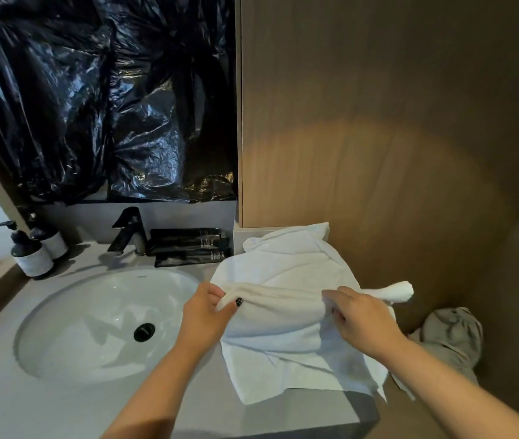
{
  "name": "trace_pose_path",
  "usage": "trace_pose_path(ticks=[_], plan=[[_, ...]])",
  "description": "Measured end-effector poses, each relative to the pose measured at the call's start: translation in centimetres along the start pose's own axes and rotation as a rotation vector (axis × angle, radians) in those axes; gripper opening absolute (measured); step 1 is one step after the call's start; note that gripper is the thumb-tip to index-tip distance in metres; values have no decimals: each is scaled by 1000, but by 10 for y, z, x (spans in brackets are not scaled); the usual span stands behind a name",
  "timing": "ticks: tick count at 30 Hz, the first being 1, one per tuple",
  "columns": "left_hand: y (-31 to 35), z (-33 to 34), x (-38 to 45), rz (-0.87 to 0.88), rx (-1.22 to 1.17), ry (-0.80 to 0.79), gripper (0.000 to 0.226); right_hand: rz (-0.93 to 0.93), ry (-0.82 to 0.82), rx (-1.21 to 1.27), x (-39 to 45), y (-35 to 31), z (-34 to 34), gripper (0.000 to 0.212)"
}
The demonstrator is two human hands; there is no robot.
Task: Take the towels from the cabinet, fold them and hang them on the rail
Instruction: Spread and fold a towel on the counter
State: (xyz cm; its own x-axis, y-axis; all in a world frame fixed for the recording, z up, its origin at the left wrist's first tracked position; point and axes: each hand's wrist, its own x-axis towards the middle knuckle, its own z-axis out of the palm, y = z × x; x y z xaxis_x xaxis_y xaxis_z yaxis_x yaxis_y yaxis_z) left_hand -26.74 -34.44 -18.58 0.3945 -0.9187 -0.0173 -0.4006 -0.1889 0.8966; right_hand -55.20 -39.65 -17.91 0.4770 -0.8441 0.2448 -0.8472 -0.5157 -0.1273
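Observation:
A white towel (286,270) lies spread over the right end of the grey counter (71,403), partly folded, with a raised fold running across its middle. My left hand (204,315) pinches the left end of that fold between thumb and fingers. My right hand (362,318) grips the fold near its right end, fingers curled into the cloth. A rolled corner of the towel sticks out past my right hand over the counter's edge. No rail or cabinet interior is in view.
A white oval sink (61,337) with a black drain sits left of the towel. Behind it stand a black tap (128,229), two pump bottles (30,251) and black packets (188,245). A wooden panel (378,122) rises on the right. A grey cloth heap (454,334) lies below right.

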Motion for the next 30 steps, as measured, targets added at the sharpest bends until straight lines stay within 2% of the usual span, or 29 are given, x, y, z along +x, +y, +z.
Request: trace_pose_path(ticks=[2,5,8,10,12,14,16,19,21,23,26,30], plan=[[6,0,-5,2,-85,-13,20,77,-42,78,-11,-13,10,41],[21,-2,-11,-37,-284,-47,14,42,-193,171,-21,-48,22,81],[32,-2,-19,-51,-391,-84,9,99,-291,259,-22,-80,36,121],[35,-2,-25,-81,-454,-111,13,174,-278,292,-20,-92,46,136],[38,-3,-30,-113,-537,-155,18,233,-235,281,-15,-99,53,142],[43,-3,-34,-112,-599,-208,27,276,-157,262,-8,-100,56,139],[51,-1,-37,-96,-629,-252,30,295,-63,287,0,-93,55,127],[58,6,-40,-63,-610,-280,18,240,19,432,8,-66,44,86],[57,9,-37,-59,-592,-252,24,152,54,398,11,-47,33,55],[54,12,-35,-58,-590,-199,27,95,82,349,14,-34,24,38],[48,18,-35,-58,-575,-123,35,30,85,428,22,-21,15,31],[44,22,-37,-24,-463,-15,36,-77,80,616,34,-7,-6,32]])
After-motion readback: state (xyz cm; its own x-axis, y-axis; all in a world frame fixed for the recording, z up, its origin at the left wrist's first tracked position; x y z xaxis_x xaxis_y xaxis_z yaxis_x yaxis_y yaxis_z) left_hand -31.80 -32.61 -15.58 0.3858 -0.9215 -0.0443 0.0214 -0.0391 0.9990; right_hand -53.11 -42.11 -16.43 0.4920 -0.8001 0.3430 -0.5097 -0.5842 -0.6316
